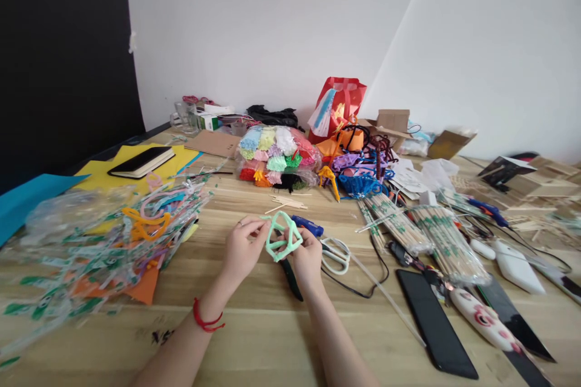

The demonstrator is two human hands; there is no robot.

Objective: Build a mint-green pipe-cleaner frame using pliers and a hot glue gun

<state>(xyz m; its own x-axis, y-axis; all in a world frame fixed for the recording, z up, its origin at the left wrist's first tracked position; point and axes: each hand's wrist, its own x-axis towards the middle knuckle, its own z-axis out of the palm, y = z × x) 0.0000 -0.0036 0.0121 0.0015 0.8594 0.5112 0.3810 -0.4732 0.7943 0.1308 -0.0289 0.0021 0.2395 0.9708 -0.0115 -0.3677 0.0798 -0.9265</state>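
Between my hands is an open frame of light green pipe cleaners [282,249], bent into joined loops. My left hand [245,248] pinches the frame's upper left, where a short green end sticks out. On the other side my right hand [307,254] grips the frame's lower right, some of its fingers behind it. Just beyond my right hand lies a blue tool [307,226], partly hidden. Below the frame a dark handle [290,281] rests on the table. White-handled scissors [336,255] lie right of my right hand.
Plastic wrappers and pipe cleaner scraps [149,224] cover the left side. A bag of coloured pipe cleaner bundles [276,160] stands behind, near a red bag [340,103]. Packs of wooden sticks [445,242] and a black phone [436,323] lie right. A black notebook [141,161] sits on yellow paper.
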